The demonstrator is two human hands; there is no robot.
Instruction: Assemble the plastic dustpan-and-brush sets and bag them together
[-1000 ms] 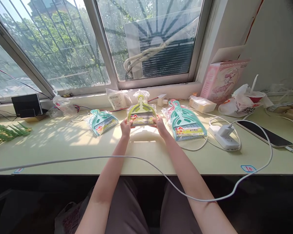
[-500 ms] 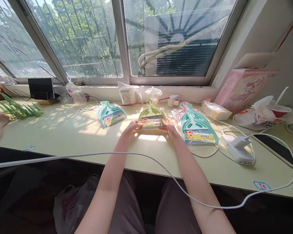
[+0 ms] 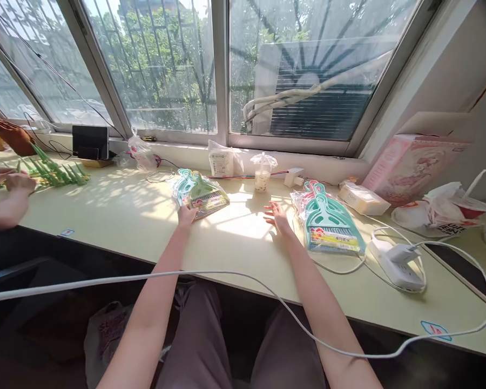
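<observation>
My left hand (image 3: 187, 214) grips the lower left corner of a yellow-green dustpan and brush set (image 3: 207, 199) in clear wrap. That set lies over a teal wrapped set (image 3: 183, 185) at the left. To the right, my right hand (image 3: 279, 217) is raised a little over the table with fingers spread, holding nothing. Beside it on the right, a teal dustpan set (image 3: 332, 224) with a flowered label lies on top of other wrapped sets, one with a pink handle (image 3: 309, 186).
A lidded drink cup (image 3: 262, 174) stands behind my hands. White power strip (image 3: 397, 265), phone (image 3: 461, 270) and pink box (image 3: 415, 165) are at the right. A white cable (image 3: 235, 274) crosses in front. Another person's hands (image 3: 14, 183) are at green stalks (image 3: 60, 170) far left.
The yellow-green set has moved left onto the teal set, with my left hand still on it. My right hand has let go of it and opened. The view has shifted slightly left.
</observation>
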